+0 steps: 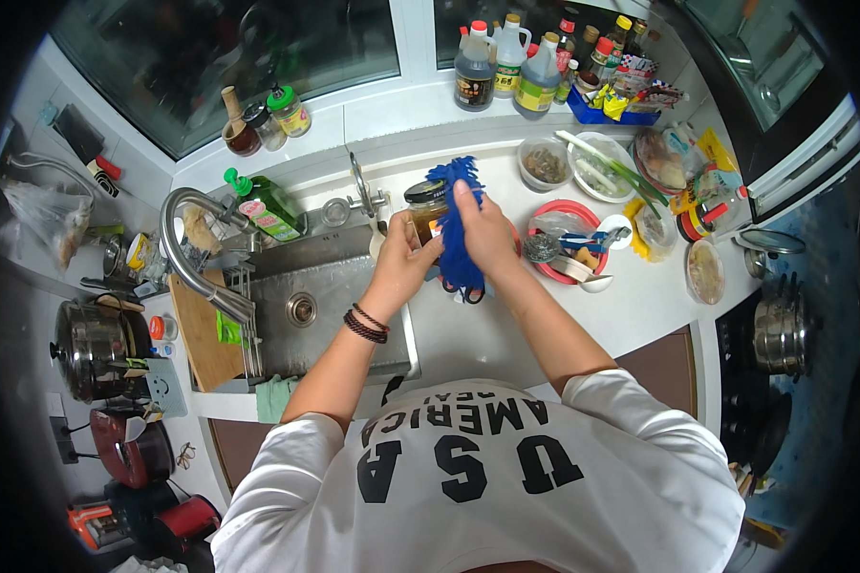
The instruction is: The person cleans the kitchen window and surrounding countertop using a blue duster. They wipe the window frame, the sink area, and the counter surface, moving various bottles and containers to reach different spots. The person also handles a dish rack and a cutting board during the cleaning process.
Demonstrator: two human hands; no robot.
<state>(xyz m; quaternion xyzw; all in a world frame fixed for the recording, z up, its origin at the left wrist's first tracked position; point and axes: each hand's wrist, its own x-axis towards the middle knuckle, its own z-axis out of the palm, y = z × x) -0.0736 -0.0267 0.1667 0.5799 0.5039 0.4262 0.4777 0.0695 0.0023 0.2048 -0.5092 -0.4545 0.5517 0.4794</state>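
Note:
My left hand grips a glass jar of brownish contents with a dark screw lid. My right hand holds a blue shaggy cleaning cloth against the jar's right side, its thumb lying over the strands. Both hands are above the counter, just right of the stainless steel sink. The cloth and fingers hide much of the jar.
A gooseneck faucet arches over the sink's left side, near a green dish soap bottle. To the right stand a red basin with utensils and a steel scourer, and a plate of scallions. Several sauce bottles line the windowsill.

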